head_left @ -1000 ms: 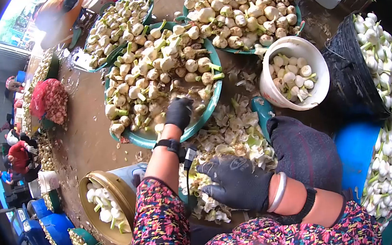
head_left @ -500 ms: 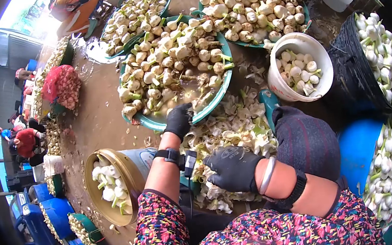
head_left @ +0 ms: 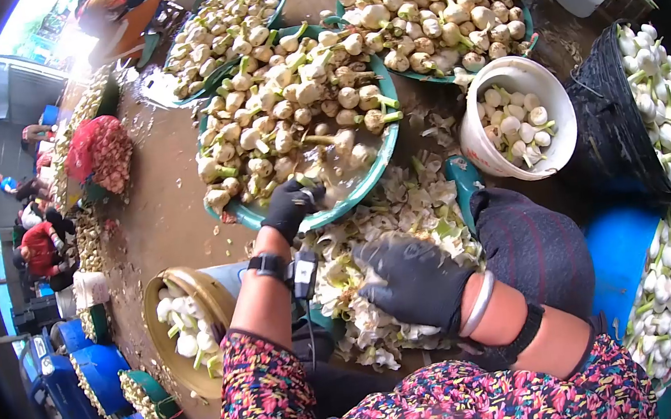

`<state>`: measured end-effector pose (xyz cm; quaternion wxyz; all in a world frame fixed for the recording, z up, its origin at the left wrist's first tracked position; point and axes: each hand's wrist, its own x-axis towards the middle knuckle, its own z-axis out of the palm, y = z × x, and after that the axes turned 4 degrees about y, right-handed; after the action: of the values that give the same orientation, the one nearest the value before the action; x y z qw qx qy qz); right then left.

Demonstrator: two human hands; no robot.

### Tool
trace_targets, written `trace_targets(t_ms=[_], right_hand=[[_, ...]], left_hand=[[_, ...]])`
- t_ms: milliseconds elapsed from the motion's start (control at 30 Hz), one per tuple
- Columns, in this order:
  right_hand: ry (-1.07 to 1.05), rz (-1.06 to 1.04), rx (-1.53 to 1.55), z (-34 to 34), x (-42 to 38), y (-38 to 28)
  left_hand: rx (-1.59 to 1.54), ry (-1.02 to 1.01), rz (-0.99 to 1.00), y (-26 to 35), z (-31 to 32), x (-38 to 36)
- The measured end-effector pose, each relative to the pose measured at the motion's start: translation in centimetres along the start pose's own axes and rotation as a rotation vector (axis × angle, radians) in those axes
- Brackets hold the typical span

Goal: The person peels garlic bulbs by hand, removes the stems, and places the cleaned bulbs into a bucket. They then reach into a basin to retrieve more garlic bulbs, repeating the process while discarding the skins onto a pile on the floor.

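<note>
My left hand (head_left: pixel 292 208), in a black glove, is closed at the near rim of a green tub (head_left: pixel 385 172). What its curled fingers hold is too small to make out. Muddy garlic bulbs (head_left: pixel 290 103) with cut green stems fill the tub, and cloudy water shows at its near side. My right hand (head_left: pixel 414 279), also black-gloved, hovers over a heap of pale peelings (head_left: pixel 358 335), its fingers smeared by motion. A white bucket (head_left: pixel 474 132) of peeled bulbs (head_left: pixel 515 118) stands to the right, beyond my knee (head_left: pixel 529 241).
Two more tubs of unpeeled bulbs (head_left: pixel 429 12) stand farther back. A tan bucket (head_left: pixel 172 356) with white bulbs lies tilted at left. On the right are a black basket (head_left: pixel 609 108) and a blue container (head_left: pixel 618 260). Several people work at far left, near a red net sack (head_left: pixel 102 157).
My left hand has drawn slightly left and toward me from the tub's water. My right hand has shifted a little right and nearer me, now blurred. The water in the tub looks stirred.
</note>
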<state>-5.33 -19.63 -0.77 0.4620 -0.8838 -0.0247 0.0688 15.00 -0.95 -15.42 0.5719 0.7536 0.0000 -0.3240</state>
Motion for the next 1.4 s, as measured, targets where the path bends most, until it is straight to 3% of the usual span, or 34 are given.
trace_targets(t_ms=[33,100,167,200,233,367,433,500,600,633,700,767,833,867,900,967,1033,1067,1167,1233,1300,1333,1367,1400], right_hand=[[0.109,-0.016,0.005,0.3,-0.2,0.0],[0.120,0.084,0.103,-0.3,0.0,-0.8],[0.307,-0.015,0.158,1.1,0.6,-0.5],[0.367,-0.082,0.241,1.6,0.9,-0.6],[0.424,-0.147,0.324,2.0,1.1,-0.7],[0.364,-0.257,0.789,4.0,0.9,-0.8],[0.173,-0.072,1.241,3.8,0.1,-2.1],[0.146,-0.017,1.279,3.4,-0.2,-2.3],[0.016,0.035,1.419,2.9,-0.5,-1.8],[0.018,0.041,1.419,2.9,-0.7,-1.8],[0.034,0.083,1.327,2.3,-0.6,-2.0],[0.058,0.086,1.278,2.2,-0.4,-1.9],[0.108,0.033,1.261,2.6,-0.2,-1.9],[0.094,0.016,1.254,2.8,-0.1,-1.6],[0.079,-0.012,1.246,3.2,0.1,-1.1],[0.229,-0.116,0.854,3.6,-0.1,-0.8],[0.378,-0.257,0.558,4.8,0.3,0.0],[0.299,-0.168,0.885,5.3,0.3,-0.1],[-0.034,0.385,1.297,3.3,-0.3,-2.1],[-0.420,0.613,1.496,2.8,0.1,-1.2],[-0.658,0.657,1.431,2.6,-0.5,-1.8],[-0.722,0.539,1.296,2.5,-0.8,-1.8],[-0.373,-0.034,1.031,3.6,-1.5,-2.2],[-0.482,0.202,1.256,3.1,-1.0,-2.1]], left_hand=[[-0.221,0.029,-0.007,4.3,1.6,-4.3],[-0.082,-0.031,0.215,5.3,1.3,-7.6],[-0.012,-0.076,0.436,7.5,2.5,-12.6],[0.098,-0.143,0.658,9.4,3.4,-15.5],[0.796,0.106,1.216,10.0,3.6,-16.7],[0.800,0.212,1.220,9.0,3.5,-20.1],[-0.048,0.165,0.499,9.2,4.2,-21.6],[-0.037,0.162,0.513,9.2,4.6,-22.8],[-0.489,0.066,0.350,9.1,5.1,-23.3],[-0.491,0.064,0.345,8.4,5.0,-23.0],[0.067,0.183,0.699,7.2,4.6,-21.7],[-0.049,0.139,0.663,6.8,4.5,-21.1],[0.326,0.200,0.730,6.3,3.9,-20.5],[0.595,0.183,0.989,6.4,3.4,-20.3],[0.021,0.090,0.622,6.6,4.5,-20.7],[-0.241,0.040,0.388,7.2,4.9,-21.0],[-0.256,0.064,0.275,7.8,4.8,-21.3],[-0.269,0.051,0.322,7.3,4.5,-21.3],[-0.065,0.122,0.457,6.7,4.2,-21.1],[0.125,0.204,0.595,6.5,4.0,-21.0],[0.190,0.126,0.731,7.3,4.4,-21.7],[0.156,0.065,0.698,6.8,4.4,-21.4],[0.228,0.018,0.796,7.1,4.5,-21.6],[-0.193,0.005,0.548,7.2,5.1,-22.0]])
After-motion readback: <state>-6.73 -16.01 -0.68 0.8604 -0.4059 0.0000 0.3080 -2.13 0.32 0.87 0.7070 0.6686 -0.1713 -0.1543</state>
